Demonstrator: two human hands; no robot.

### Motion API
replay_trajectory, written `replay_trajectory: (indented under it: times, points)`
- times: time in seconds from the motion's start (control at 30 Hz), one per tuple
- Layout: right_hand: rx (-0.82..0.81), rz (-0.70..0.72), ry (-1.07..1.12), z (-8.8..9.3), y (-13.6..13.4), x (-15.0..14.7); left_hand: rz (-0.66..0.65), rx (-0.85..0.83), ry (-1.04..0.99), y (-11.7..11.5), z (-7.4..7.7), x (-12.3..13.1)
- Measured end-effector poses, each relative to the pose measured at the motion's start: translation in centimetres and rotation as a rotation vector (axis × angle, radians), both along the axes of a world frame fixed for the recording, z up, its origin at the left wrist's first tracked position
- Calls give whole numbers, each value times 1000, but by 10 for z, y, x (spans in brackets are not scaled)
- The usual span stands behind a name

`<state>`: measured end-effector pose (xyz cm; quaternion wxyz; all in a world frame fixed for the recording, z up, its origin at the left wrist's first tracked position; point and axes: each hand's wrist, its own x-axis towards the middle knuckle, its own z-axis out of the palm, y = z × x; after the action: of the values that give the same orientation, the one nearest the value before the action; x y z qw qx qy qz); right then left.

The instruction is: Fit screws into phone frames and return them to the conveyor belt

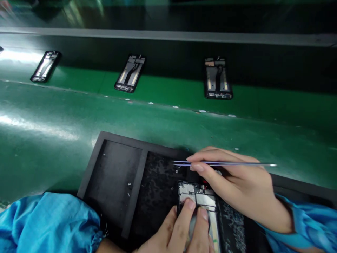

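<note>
My right hand (229,179) pinches a pair of slim metal tweezers (234,163) between thumb and fingers, held nearly level. Their points aim left above the tray, slightly apart with nothing visible between them. Below lies an opened phone (207,199) with its back off, showing silver shield plates and its inner board. My left hand (181,228) grips this phone, fingertips pressed on its upper part. That hand and the frame's lower edge hide the phone's lower part. Under both hands is a black compartmented tray (137,189) with tiny scraps scattered in it.
Three more opened phones, a left one (46,66), a middle one (130,73) and a right one (218,78), lie spaced along a green strip (171,88) beyond the green worktop (65,105). A pale rail (158,34) runs behind them. Small white bits dot the strip's near edge.
</note>
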<state>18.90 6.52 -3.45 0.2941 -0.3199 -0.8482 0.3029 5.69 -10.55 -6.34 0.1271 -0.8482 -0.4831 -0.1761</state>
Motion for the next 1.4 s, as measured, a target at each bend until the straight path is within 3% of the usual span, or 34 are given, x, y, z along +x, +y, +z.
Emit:
replay_trajectory:
  times: [0.13,0.53,0.67,0.8,0.87,0.97,1.03,1.13,1.4]
  points:
    - [20,28,25,1,-1,-5,23,8,-14,1,1,-1]
    - [48,20,50,-4,-1,-10,-87,-28,75,0,3,-9]
    - [11,-22,46,1,0,-6,-130,-60,128,7,18,-13]
    - [-90,-128,55,10,-4,5,-147,-113,-66,28,48,-26]
    - [-102,-105,41,12,-9,9,-157,-310,-203,49,64,-38]
    - [12,-57,18,10,-14,7,26,-713,-322,85,77,-55]
    - [95,-52,22,8,-16,5,157,-940,-390,104,77,-61]
    - [151,-61,28,6,-17,2,208,-1265,-544,118,71,-62]
    - [234,-61,-32,5,-17,4,305,-1612,-804,121,61,-59]
